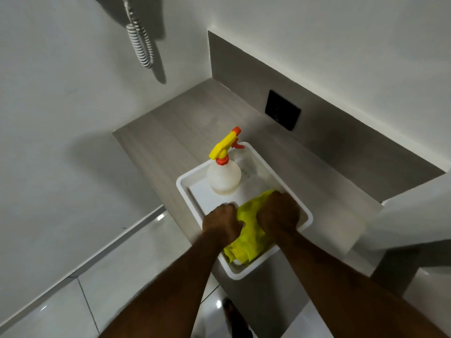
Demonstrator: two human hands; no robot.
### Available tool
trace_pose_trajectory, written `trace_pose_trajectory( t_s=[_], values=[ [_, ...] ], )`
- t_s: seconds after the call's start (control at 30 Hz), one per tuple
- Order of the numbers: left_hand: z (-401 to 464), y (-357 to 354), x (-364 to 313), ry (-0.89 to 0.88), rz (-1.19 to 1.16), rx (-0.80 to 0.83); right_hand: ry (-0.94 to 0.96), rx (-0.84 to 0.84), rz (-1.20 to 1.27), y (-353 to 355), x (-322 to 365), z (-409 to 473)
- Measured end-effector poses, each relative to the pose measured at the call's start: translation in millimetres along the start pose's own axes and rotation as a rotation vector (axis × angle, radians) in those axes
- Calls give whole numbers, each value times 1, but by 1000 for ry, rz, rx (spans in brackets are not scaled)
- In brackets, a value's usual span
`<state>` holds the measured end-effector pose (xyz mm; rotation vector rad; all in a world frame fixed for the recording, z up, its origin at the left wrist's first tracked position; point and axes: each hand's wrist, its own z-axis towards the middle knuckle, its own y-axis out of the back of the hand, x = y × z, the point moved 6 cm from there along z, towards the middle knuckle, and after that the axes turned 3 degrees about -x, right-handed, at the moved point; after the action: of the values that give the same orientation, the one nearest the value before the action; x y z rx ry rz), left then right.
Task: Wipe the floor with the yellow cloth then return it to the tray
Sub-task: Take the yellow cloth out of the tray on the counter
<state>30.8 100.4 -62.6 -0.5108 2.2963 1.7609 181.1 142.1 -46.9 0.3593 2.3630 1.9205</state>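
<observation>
A crumpled yellow cloth (249, 235) lies in the near half of a white tray (181, 189) that sits on a grey wooden counter. My left hand (223, 224) is closed on the cloth's left side. At the cloth's far right edge my right hand (278, 212) grips it with curled fingers. Both hands are inside the tray and cover part of the cloth. The glossy tiled floor (127, 272) shows at the lower left, beside the counter.
A translucent spray bottle (224, 175) with a yellow and orange trigger stands upright in the tray's far half. The counter (170, 132) runs back to a wall with a black socket plate (282, 110). A white coiled cord (141, 42) hangs on the left wall.
</observation>
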Motion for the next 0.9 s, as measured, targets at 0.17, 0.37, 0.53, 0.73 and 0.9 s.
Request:
trace_pose_trajectory(
  t_s=[0.17, 0.37, 0.53, 0.73, 0.9],
  values=[
    [-2, 12, 1, -30, -197, 17, -18, -3, 213, 13, -6, 7],
    [-26, 74, 19, -104, -412, -141, 151, -233, 561, 80, 13, -23],
    [-79, 137, 70, -64, -645, -190, 337, -323, 836, 129, 67, -88],
    [-169, 166, 185, 79, -727, -150, 515, -131, 834, 100, 148, -171],
    [-242, 132, 292, 304, -826, -151, 581, 83, 757, 16, 190, -233]
  ],
)
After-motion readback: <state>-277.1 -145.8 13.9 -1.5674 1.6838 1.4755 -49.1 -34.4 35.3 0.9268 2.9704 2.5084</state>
